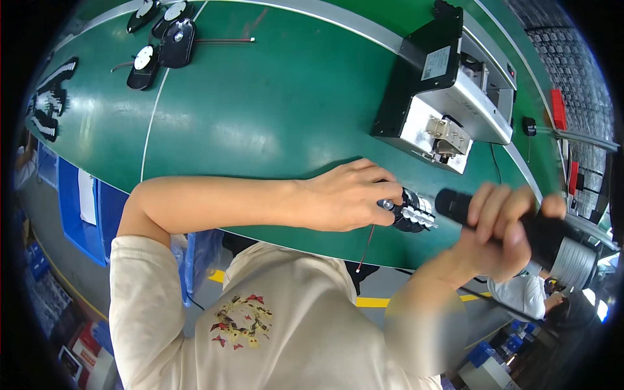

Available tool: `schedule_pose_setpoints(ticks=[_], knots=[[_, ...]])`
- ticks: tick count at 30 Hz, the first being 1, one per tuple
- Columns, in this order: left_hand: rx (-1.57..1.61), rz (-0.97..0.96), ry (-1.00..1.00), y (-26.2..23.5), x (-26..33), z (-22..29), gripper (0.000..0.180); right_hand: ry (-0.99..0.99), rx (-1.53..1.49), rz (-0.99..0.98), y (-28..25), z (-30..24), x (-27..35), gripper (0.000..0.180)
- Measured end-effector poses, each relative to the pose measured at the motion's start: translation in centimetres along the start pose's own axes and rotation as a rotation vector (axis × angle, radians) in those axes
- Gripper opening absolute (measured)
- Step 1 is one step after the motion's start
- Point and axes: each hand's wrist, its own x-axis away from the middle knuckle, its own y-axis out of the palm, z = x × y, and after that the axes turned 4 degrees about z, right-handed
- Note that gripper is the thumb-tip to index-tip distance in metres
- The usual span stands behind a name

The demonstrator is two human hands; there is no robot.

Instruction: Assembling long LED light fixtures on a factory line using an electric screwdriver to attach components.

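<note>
Fingers point(383, 190) of the left hand point(338, 198) were curled snugly about a black round part point(408, 218) with pale toothed edging, pinning it to the green table point(260, 123) near its front edge. A thin red wire point(366, 249) trailed from beneath the grip. Right hand point(499, 237) was wrapped round a thick black tool point(545, 229) (blurred; its working tip could not be made out), whose front end pointed toward the part, just beside it but apart. Judged step: readying the tool against the steadied part. Next move, by my reading, called for lining up the tip while the left grip stayed firm. Beyond stood a black-and-silver machine point(416, 120); at far left lay black cases point(177, 44), some with white discs, and black strips point(53, 97).
</note>
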Motion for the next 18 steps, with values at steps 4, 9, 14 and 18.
schedule_pose_setpoints(ticks=[4, 9, 14, 18], knots=[[0.012, 0.003, 0.024, -0.2, -0.6, 0.0, 0.018, -0.02, 0.018, 0.13, 0.6, -0.9, 3.6, 0.049], [0.029, -0.001, 0.0, -0.2, -0.1, -0.1, 0.02, 0.035, 0.019, 0.13, 0.8, 0.0, 4.9, 0.045], [0.081, -0.032, -0.022, -0.4, -0.4, 0.4, 0.022, -0.004, 0.171, 0.045, 1.9, -0.4, 5.9, 0.038], [0.093, -0.049, -0.031, -0.8, -0.7, 0.9, 0.025, 0.008, 0.193, -0.058, 1.4, -0.5, 5.4, 0.036]])
